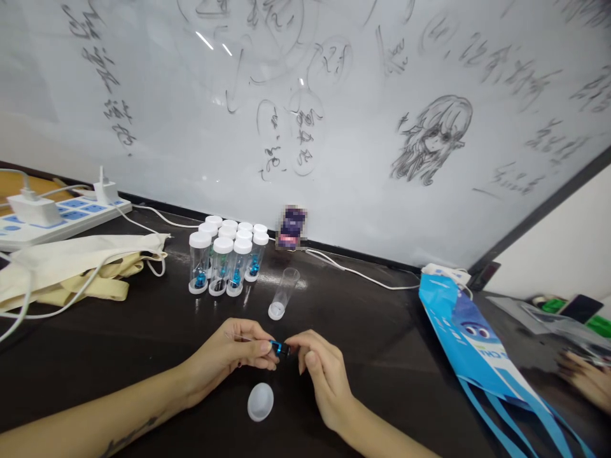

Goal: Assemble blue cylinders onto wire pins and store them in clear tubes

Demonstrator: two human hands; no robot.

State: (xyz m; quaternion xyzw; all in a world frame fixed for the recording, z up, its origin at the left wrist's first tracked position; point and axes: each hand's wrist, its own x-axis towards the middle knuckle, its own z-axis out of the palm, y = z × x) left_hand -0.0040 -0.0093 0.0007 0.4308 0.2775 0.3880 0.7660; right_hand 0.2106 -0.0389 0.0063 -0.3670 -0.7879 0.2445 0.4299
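Observation:
My left hand (245, 343) pinches a small blue and black object (278, 348) between thumb and fingers; its exact kind is not clear. A thin clear strip or thread seems to stick out behind the thumb. My right hand (322, 372) has its index finger at the black end of that object, with the thumb apart and the other fingers curled. Below the hands lies a round white cap (260, 402). Beyond them an uncapped clear tube (285, 292) tilts away on the table, its white-bottomed end towards me.
Several clear tubes with white lids (222, 267) stand grouped at back left, with blue items inside. A phone (291, 227) leans against the whiteboard (334, 159). Cloth bag (86, 267), cables and power strip (76, 213) lie left; a blue bag (470, 337) and another person's hand (585, 378) are right.

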